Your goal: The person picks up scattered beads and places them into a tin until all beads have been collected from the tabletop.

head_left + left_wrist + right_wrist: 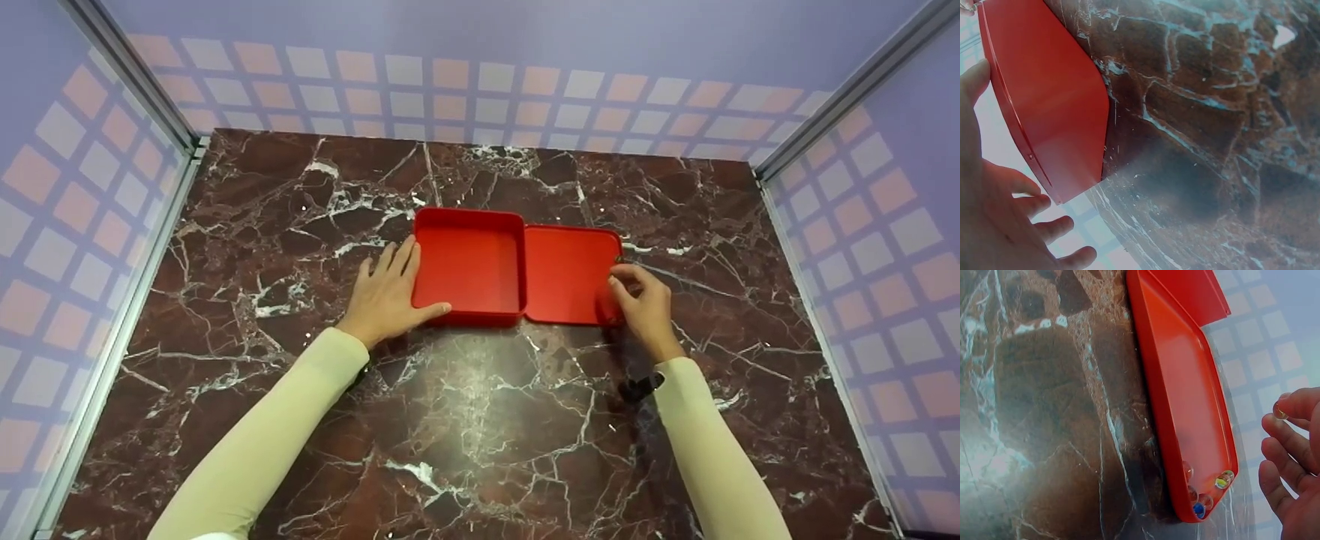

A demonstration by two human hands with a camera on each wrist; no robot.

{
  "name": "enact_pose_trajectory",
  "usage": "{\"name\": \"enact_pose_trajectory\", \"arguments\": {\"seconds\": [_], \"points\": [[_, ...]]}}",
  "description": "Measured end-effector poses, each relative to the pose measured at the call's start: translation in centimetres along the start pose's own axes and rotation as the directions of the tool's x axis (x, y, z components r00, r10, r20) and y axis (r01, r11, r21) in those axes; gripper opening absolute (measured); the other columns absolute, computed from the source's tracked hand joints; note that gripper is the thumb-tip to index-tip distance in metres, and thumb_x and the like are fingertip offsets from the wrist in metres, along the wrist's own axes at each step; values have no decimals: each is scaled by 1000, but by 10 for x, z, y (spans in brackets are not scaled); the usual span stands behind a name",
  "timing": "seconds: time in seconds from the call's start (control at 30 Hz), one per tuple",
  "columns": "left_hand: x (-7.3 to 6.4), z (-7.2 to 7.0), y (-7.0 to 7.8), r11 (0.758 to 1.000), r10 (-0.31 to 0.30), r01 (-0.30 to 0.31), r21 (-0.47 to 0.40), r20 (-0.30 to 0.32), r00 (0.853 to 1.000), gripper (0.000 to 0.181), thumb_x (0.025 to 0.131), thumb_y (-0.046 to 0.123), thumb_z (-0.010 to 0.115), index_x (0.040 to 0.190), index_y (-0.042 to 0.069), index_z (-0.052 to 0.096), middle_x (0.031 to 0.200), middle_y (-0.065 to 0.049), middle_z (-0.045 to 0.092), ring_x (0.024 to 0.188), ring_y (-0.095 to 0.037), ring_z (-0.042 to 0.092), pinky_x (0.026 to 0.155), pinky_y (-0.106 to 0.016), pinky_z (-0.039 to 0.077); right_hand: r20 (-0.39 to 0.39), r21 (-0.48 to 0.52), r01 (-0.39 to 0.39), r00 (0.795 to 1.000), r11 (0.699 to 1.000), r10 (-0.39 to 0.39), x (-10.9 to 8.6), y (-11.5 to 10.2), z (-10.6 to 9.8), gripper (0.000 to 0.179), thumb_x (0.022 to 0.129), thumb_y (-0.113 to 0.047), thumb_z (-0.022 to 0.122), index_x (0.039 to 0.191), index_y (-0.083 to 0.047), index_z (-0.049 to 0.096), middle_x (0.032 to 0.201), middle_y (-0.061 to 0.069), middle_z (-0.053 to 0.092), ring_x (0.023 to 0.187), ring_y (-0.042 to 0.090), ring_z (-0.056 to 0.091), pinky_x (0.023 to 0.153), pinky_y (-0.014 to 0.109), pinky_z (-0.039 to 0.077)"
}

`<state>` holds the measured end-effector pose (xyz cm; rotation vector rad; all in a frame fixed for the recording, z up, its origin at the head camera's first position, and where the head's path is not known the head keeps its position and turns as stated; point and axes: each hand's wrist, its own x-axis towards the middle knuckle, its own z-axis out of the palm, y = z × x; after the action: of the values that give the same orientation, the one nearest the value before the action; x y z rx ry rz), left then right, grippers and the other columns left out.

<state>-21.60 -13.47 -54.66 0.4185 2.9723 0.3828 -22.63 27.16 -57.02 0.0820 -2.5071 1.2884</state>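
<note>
A red hinged box (466, 315) lies spread on the marble-patterned table, its lid (562, 277) folded out flat to the right. My left hand (390, 296) rests against the box's left side with straight, spread fingers; the thumb touches the front left corner. Above the lid's right edge, my right hand (645, 304) pinches a small clear glass marble (1280, 410) between thumb and index finger. Several marbles lie in the lid's end nearest that hand: clear ones (1206, 501), a blue one (1199, 510) and one with a yellow swirl (1222, 480). In the head view the right hand mostly hides them.
The dark red table (465, 427) spreads around the box. Pale panels with a tile pattern (491, 90) stand at the back and both sides, joined by metal corner posts (135, 75).
</note>
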Motion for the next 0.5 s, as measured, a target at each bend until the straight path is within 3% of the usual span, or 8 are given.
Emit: {"name": "enact_pose_trajectory", "arguments": {"seconds": [0.3,0.5], "points": [[0,-3,1,1000,6,-7,28,32,999,108,80,81,45,156,10,15,164,-7,10,150,-34,15,117,-62,15,-5,42,6,1000,999,-6,1,-13,3,15,86,-1,69,101,3,72,93,16,73,72,6,58,66,11,44],[0,-4,2,1000,9,-10,28,35,999,108,80,81,44,156,9,16,165,-6,8,150,-35,16,117,-62,15,-5,79,23,1000,997,-23,0,-50,1,16,85,4,67,100,8,70,93,24,72,76,12,62,66,10,44]]}}
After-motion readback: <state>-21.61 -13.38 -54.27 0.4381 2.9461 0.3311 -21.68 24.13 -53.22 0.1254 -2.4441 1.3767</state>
